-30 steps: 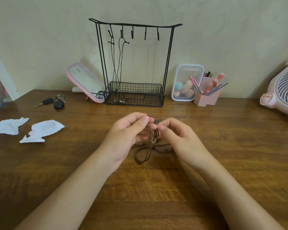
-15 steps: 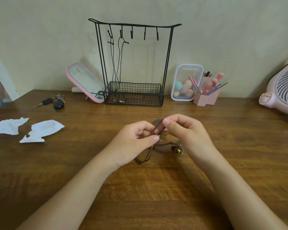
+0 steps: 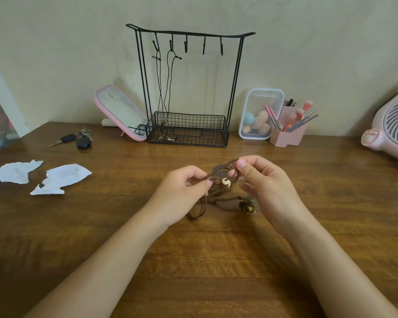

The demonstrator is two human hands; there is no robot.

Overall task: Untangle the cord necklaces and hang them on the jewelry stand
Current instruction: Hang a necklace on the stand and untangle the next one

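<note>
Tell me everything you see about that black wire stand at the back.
The stand is thin black metal wire: two uprights, a top bar with five hooks, a mesh basket as base. It stands upright on the desk by the wall. Two cord necklaces hang from the two leftmost hooks into the basket.

Soft, warm, rather dim light falls evenly. Faint shadows lie on the desk (image 3: 193, 260) under the left grip (image 3: 182, 189) and right grip (image 3: 262, 180). The stand (image 3: 237, 76) beyond them throws a pale shadow on the wall (image 3: 55, 53). The middle is sharp. The wide lens bows the fan (image 3: 393, 125) far right of the right grip.
</note>
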